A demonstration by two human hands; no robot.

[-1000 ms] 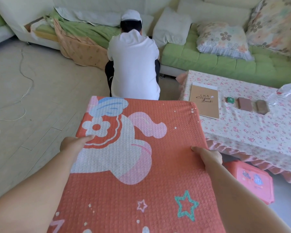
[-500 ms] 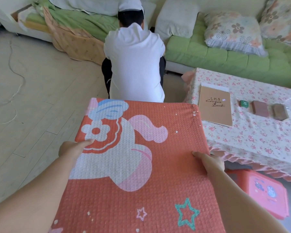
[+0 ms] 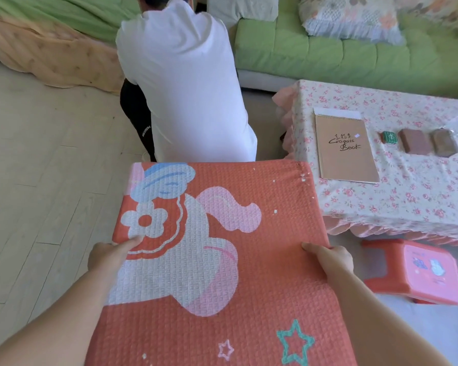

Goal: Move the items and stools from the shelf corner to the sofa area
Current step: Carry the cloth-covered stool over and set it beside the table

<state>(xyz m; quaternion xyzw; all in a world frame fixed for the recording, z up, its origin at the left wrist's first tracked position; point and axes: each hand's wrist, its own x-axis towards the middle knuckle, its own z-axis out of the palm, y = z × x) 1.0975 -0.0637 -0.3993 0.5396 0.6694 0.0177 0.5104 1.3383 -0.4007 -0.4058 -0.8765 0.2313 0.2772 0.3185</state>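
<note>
I carry a large orange quilted cushion point(image 3: 262, 260) printed with a white cartoon figure, a flower and stars, held flat in front of me. My left hand point(image 3: 109, 256) grips its left edge, thumb on top. My right hand point(image 3: 331, 257) grips its right edge. A small orange plastic stool point(image 3: 418, 270) stands on the floor at the right, beside the low table. The green sofa point(image 3: 328, 51) runs across the back.
A person in a white top point(image 3: 183, 75) crouches straight ahead, back to me, just past the cushion's far edge. A low table with a floral cloth point(image 3: 407, 202) at right holds a brown sketchbook point(image 3: 341, 149) and small blocks. Pale wood floor point(image 3: 37, 180) lies at left.
I have moved forward toward the sofa with the cushion; the crouching person and the table are nearer, and the view has tilted down. Both hands keep the same grip.
</note>
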